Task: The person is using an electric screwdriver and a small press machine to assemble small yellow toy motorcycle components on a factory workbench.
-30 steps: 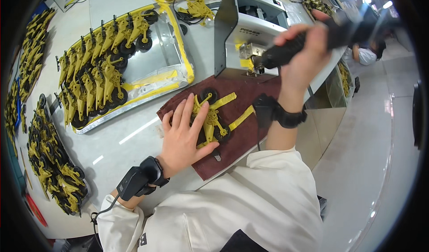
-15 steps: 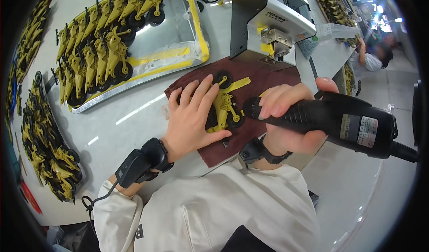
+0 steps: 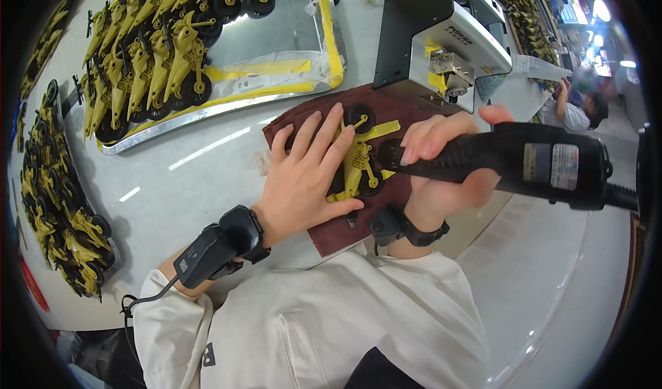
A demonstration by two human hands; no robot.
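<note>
A yellow toy motorcycle (image 3: 360, 156) with black wheels lies on its side on a dark red cloth (image 3: 325, 237). Across its left part my left hand (image 3: 298, 186) rests flat, fingers spread, thumb along the near edge. A black corded electric screwdriver (image 3: 514, 160) is gripped in my right hand (image 3: 445, 172), lying nearly level with its front end over the toy's right side. That front end hides part of the toy, and I cannot tell whether the bit touches it. Beside my left thumb sits a small dark piece (image 3: 352, 218).
Rows of similar yellow motorcycles stand in a metal-rimmed tray (image 3: 227, 108) at the far left. More are heaped at the left edge (image 3: 58, 196). Beyond the cloth stands a black-and-white machine (image 3: 427, 37). Another person (image 3: 576, 110) sits at the far right.
The whole view has shifted slightly. The screwdriver's front end sits a little farther away over the toy. My left hand keeps its place on the toy.
</note>
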